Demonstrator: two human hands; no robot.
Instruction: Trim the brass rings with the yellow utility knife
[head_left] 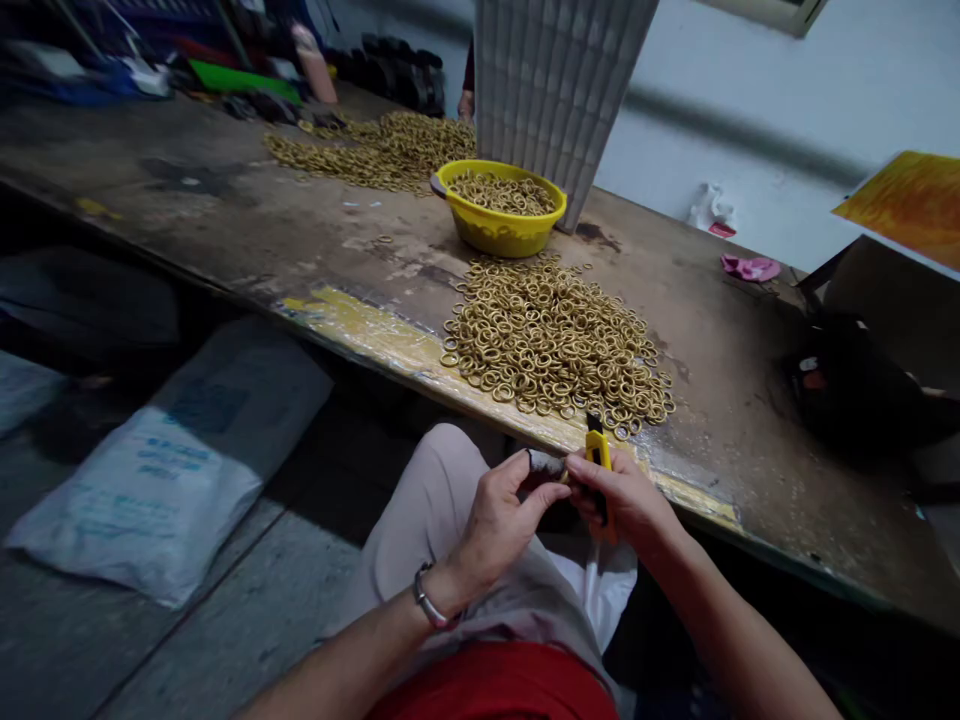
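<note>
My left hand [501, 515], with a metal watch band at its wrist, pinches a small dark piece [546, 467] between thumb and fingers. My right hand [616, 492] holds a yellow utility knife [598, 450] upright in its palm, black tip upward, while its thumb and fingertips meet the piece. Something small and brass-coloured shows between the fingertips of both hands, partly hidden. Just beyond the hands, a pile of brass-coloured rings [555, 340] spreads over the table's front edge area.
Behind the pile stands a yellow basin [502, 230] full of rings, before a tall grey corrugated panel [555, 90]. Another ring heap [390, 150] lies at the back left, near a person's hand [466, 105]. A pink cloth [750, 268] and black bag [862, 385] are right; white sacks [165, 470] lie below left.
</note>
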